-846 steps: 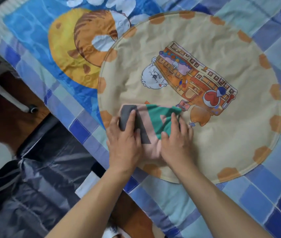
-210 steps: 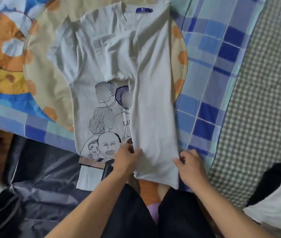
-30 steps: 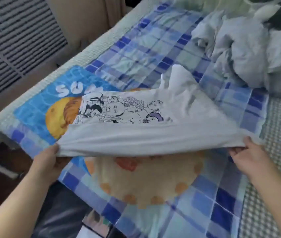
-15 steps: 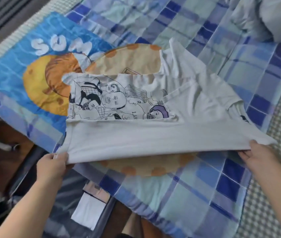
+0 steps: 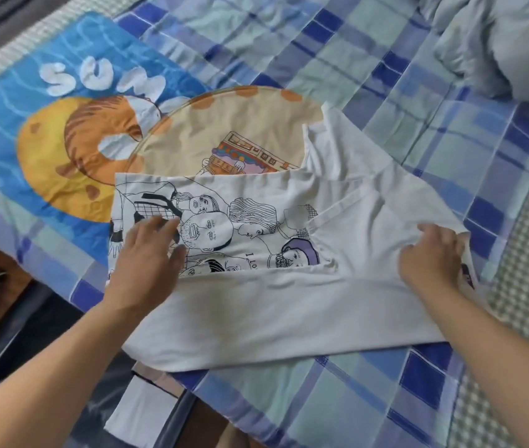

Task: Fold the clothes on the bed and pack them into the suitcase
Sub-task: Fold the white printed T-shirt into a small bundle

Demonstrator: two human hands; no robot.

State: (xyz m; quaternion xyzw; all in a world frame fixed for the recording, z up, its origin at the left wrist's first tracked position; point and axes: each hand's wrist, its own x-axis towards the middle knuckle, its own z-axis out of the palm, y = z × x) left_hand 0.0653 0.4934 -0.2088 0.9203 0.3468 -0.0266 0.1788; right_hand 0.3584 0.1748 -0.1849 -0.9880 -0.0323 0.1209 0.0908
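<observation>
Lying sideways on the blue checked bed (image 5: 369,392), over a round beige printed cloth (image 5: 224,124): the white cotton T-shirt with line-drawn faces (image 5: 289,305), near long edge already folded over. Pressing flat with left hand (image 5: 146,253) and right hand (image 5: 431,257), fingers (image 5: 163,226) spread, gripping nothing. Seemingly mid-fold, with further folds remaining. Waiting below the bed edge: the dark open suitcase (image 5: 37,324), some folded items showing inside. Still waiting top right: a crumpled grey clothes heap (image 5: 508,43).

One T-shirt (image 5: 289,305), two hands (image 5: 146,253)
</observation>
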